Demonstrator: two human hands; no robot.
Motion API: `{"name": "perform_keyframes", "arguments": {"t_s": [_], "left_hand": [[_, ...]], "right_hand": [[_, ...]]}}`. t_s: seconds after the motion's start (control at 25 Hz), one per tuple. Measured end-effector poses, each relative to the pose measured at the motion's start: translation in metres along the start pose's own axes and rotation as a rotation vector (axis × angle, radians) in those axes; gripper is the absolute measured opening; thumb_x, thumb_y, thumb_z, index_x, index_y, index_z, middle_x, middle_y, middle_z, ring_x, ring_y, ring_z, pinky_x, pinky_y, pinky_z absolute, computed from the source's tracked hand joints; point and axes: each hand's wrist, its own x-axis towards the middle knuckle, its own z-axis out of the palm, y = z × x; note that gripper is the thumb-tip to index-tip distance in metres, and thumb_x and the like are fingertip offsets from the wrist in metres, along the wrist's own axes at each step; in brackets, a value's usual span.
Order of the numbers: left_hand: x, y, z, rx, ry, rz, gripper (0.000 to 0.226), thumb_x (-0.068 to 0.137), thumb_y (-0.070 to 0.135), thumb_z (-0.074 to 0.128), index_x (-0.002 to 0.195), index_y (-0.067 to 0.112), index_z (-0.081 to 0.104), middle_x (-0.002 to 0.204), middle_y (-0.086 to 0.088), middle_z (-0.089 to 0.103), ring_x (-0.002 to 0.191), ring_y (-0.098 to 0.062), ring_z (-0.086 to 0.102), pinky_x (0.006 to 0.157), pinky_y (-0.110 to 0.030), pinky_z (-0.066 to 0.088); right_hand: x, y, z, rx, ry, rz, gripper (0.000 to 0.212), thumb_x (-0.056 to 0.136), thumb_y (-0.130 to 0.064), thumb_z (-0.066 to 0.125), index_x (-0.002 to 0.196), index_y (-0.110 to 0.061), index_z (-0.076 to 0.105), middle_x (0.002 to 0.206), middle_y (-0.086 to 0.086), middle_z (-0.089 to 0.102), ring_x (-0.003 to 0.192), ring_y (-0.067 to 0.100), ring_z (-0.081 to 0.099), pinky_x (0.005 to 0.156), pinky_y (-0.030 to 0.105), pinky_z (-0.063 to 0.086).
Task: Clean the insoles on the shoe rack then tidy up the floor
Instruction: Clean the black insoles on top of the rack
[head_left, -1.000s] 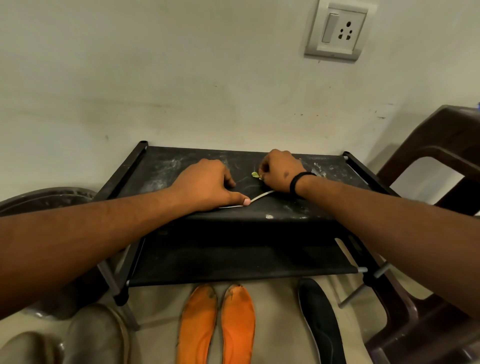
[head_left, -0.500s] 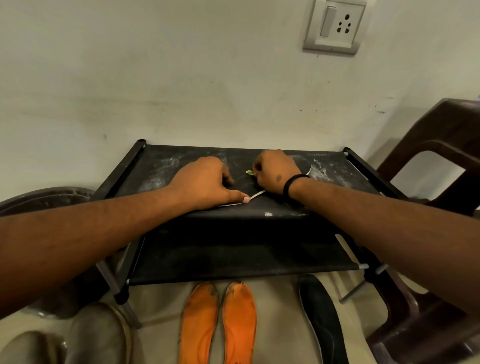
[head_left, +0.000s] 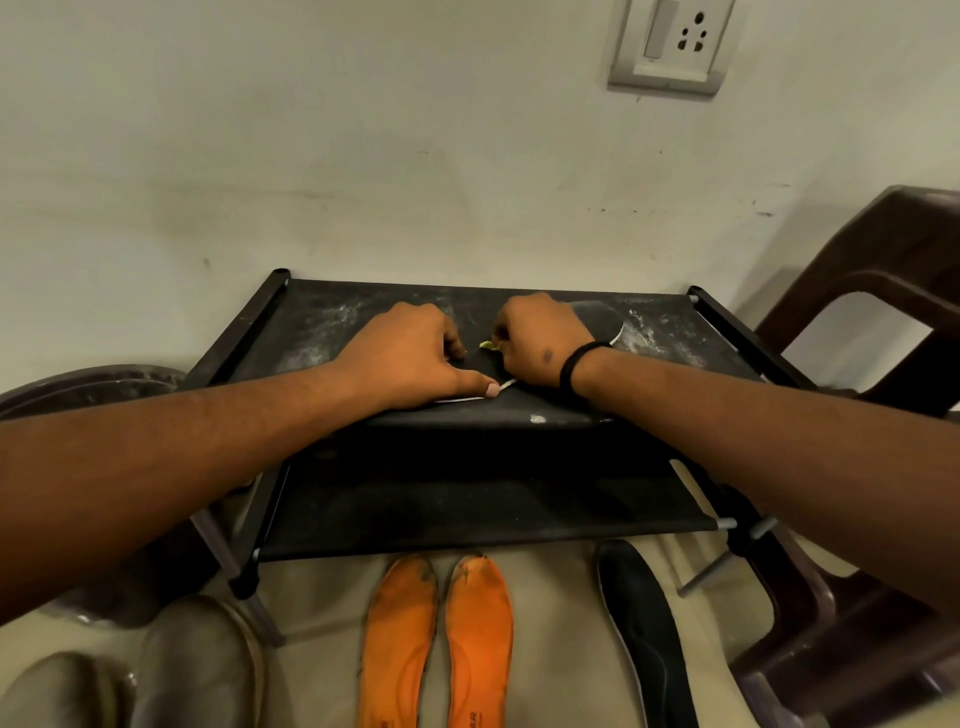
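Observation:
A black insole (head_left: 597, 317) with a white edge lies across the top shelf of the dusty black shoe rack (head_left: 322, 322). My left hand (head_left: 410, 356) presses down on its near end, thumb on the white rim. My right hand (head_left: 537, 338), with a black wristband, is curled on a small yellow-green thing (head_left: 487, 344) that it holds against the insole's middle. Most of the insole is hidden under both hands. On the floor in front of the rack lie two orange insoles (head_left: 400, 639) (head_left: 480, 639) and another black insole (head_left: 644, 623).
A brown plastic chair (head_left: 857, 332) stands right of the rack. A dark round basin (head_left: 78, 384) sits at the left by the wall. Two grey shoes (head_left: 197, 670) are on the floor at bottom left. A wall socket (head_left: 670, 44) is above.
My right hand has slid a little to the left along the insole, closer to my left hand. My left hand has stayed in place.

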Motion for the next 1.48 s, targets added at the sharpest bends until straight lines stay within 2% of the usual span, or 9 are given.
{"name": "perform_keyframes", "arguments": {"t_s": [0.12,0.32,0.48,0.56,0.72,0.96,1.12,1.36,1.48], "left_hand": [[0.000,-0.001,0.000,0.019,0.019,0.002,0.059,0.061,0.077,0.074,0.089,0.024,0.076,0.077,0.005,0.073,0.072,-0.010,0.067,0.072,-0.040,0.060],[0.002,0.003,0.001,0.032,0.024,0.008,0.064,0.065,0.077,0.073,0.100,0.024,0.077,0.095,0.008,0.074,0.087,-0.009,0.068,0.081,-0.038,0.060],[0.003,-0.003,0.003,0.018,0.012,0.007,0.066,0.059,0.082,0.069,0.094,0.027,0.077,0.085,0.009,0.074,0.079,-0.008,0.068,0.076,-0.039,0.060],[0.004,-0.001,0.002,0.022,0.012,0.011,0.068,0.058,0.084,0.066,0.092,0.027,0.078,0.083,0.009,0.074,0.077,-0.008,0.068,0.075,-0.039,0.060],[0.003,0.003,0.001,0.035,0.027,0.008,0.063,0.065,0.077,0.072,0.100,0.024,0.077,0.093,0.010,0.074,0.086,-0.008,0.067,0.080,-0.037,0.059],[0.001,0.000,0.001,0.025,0.002,0.007,0.073,0.051,0.087,0.059,0.086,0.026,0.076,0.079,0.008,0.073,0.072,-0.009,0.068,0.069,-0.040,0.061],[0.001,0.006,0.000,0.042,0.007,0.003,0.063,0.066,0.077,0.071,0.099,0.023,0.077,0.093,0.008,0.074,0.086,-0.010,0.068,0.080,-0.038,0.060],[0.001,0.000,0.001,0.050,0.014,0.020,0.057,0.064,0.077,0.069,0.088,0.026,0.077,0.080,0.008,0.073,0.073,-0.008,0.068,0.070,-0.039,0.061],[0.002,0.004,0.001,0.063,0.012,0.011,0.064,0.065,0.080,0.068,0.096,0.025,0.078,0.089,0.008,0.075,0.082,-0.009,0.068,0.076,-0.038,0.061]], "right_hand": [[-0.011,-0.006,-0.001,0.223,-0.100,-0.102,0.012,0.086,-0.017,0.065,0.090,-0.017,0.075,0.092,0.003,0.074,0.087,0.021,0.068,0.083,0.040,0.056],[0.012,0.024,-0.006,0.114,0.034,0.144,0.013,0.087,-0.017,0.062,0.083,-0.022,0.074,0.092,0.004,0.073,0.089,0.025,0.066,0.088,0.044,0.054],[-0.007,0.003,0.005,0.296,-0.029,-0.036,0.016,0.086,-0.012,0.062,0.081,-0.020,0.075,0.088,-0.001,0.074,0.085,0.017,0.068,0.085,0.038,0.056],[-0.009,0.005,0.003,0.255,-0.033,-0.081,0.015,0.088,-0.016,0.062,0.090,-0.022,0.076,0.094,-0.004,0.075,0.090,0.015,0.067,0.087,0.039,0.054],[0.012,0.023,-0.005,0.075,0.063,0.135,0.012,0.088,-0.019,0.063,0.091,-0.023,0.074,0.097,0.001,0.073,0.095,0.024,0.065,0.092,0.042,0.051],[-0.018,0.004,-0.001,0.245,-0.094,-0.180,0.015,0.088,-0.013,0.062,0.091,-0.017,0.076,0.091,-0.003,0.072,0.083,0.012,0.065,0.076,0.027,0.052],[0.003,0.032,-0.011,0.065,-0.007,0.054,0.015,0.087,-0.018,0.061,0.089,-0.024,0.074,0.097,0.001,0.073,0.091,0.022,0.065,0.088,0.044,0.054],[-0.026,0.002,-0.005,0.266,-0.135,-0.205,0.014,0.088,-0.015,0.063,0.090,-0.013,0.077,0.089,0.000,0.074,0.081,0.013,0.068,0.078,0.029,0.055],[-0.009,0.025,-0.008,0.136,-0.046,-0.035,0.015,0.089,-0.018,0.060,0.089,-0.022,0.074,0.095,-0.003,0.073,0.089,0.017,0.066,0.084,0.038,0.055]]}}
